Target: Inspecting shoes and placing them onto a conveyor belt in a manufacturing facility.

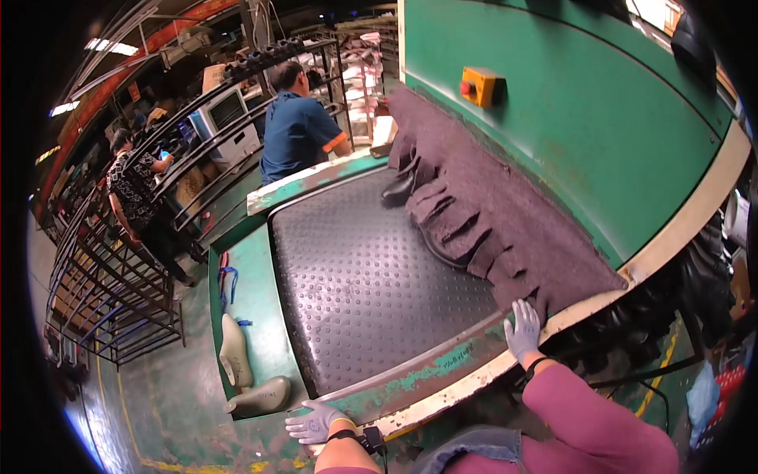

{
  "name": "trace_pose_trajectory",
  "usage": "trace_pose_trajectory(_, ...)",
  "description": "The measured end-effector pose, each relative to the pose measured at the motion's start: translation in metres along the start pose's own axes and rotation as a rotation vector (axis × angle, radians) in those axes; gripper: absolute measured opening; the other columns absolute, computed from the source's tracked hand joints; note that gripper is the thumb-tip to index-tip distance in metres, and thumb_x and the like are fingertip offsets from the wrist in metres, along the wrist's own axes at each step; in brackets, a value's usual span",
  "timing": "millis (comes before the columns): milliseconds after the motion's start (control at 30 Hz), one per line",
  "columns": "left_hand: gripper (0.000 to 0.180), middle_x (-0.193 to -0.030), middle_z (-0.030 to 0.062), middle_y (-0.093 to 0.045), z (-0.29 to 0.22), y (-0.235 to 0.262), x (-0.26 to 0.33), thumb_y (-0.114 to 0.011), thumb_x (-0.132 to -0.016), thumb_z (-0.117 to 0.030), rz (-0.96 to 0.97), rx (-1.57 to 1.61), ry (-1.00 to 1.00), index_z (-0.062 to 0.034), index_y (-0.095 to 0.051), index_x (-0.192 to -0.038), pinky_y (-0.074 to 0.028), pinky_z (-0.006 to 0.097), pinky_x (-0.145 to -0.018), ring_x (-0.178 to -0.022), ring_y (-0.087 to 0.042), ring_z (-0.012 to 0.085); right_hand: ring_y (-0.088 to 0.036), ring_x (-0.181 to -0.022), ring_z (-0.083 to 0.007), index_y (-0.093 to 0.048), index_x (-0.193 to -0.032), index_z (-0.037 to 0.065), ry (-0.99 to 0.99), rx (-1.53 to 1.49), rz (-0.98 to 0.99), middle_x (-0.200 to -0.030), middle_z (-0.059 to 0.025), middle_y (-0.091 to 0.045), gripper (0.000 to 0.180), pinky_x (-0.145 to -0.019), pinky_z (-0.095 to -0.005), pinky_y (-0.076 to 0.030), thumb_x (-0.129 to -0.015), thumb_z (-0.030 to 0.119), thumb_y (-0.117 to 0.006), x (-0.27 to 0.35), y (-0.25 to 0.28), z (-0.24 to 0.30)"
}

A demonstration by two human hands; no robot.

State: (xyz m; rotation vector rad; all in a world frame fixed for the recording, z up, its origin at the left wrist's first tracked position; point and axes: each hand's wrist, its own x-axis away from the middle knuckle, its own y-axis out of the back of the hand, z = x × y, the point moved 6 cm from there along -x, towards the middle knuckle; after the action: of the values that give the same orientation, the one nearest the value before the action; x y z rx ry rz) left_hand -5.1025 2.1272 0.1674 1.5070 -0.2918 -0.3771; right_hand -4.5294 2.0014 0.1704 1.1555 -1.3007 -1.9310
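Observation:
My left hand, in a light grey glove, lies at the near corner of the machine's green metal edge with its fingers stretched out; it holds nothing. My right hand, gloved the same way, rests open on the worn near rim, its fingertips by the bottom of a slit brown felt curtain. A studded black conveyor belt runs under this curtain. At the curtain's far end a dark shoe shows partly. Another dark curved thing is mostly hidden behind the strips.
Two shoe lasts lie in the green side tray, with a red-and-blue tool farther up. Two people stand beyond. Metal racks are at left; a yellow switch box sits on the green housing.

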Motion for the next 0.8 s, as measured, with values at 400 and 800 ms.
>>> trace_pose_trajectory(400, 0.074, -0.159, 0.0142, -0.042, -0.009, 0.0, 0.006, -0.041, -0.102, -0.058, -0.052, -0.002, -0.008, -0.0066, -0.038, -0.154, -0.027, 0.049, -0.122, -0.148, -0.037, 0.0305, -0.043, -0.14, -0.0371, -0.048, -0.146, 0.006, -0.051, 0.029, 0.062, -0.151, -0.0173, -0.048, 0.06, -0.118, -0.0505, -0.03, -0.094, 0.035, -0.059, 0.003, 0.005, -0.003)
trace_pose_trajectory(800, 0.074, -0.159, 0.0143, -0.042, -0.011, -0.006, 0.008, -0.042, -0.101, -0.058, -0.066, 0.03, -0.009, -0.0067, -0.038, -0.154, -0.028, 0.05, -0.121, -0.148, -0.037, 0.0312, -0.049, -0.134, -0.0346, -0.055, -0.139, 0.009, -0.024, 0.04, -0.025, -0.143, -0.0151, -0.055, 0.052, -0.115, -0.0498, -0.034, -0.093, 0.033, -0.059, 0.001, 0.012, 0.001)
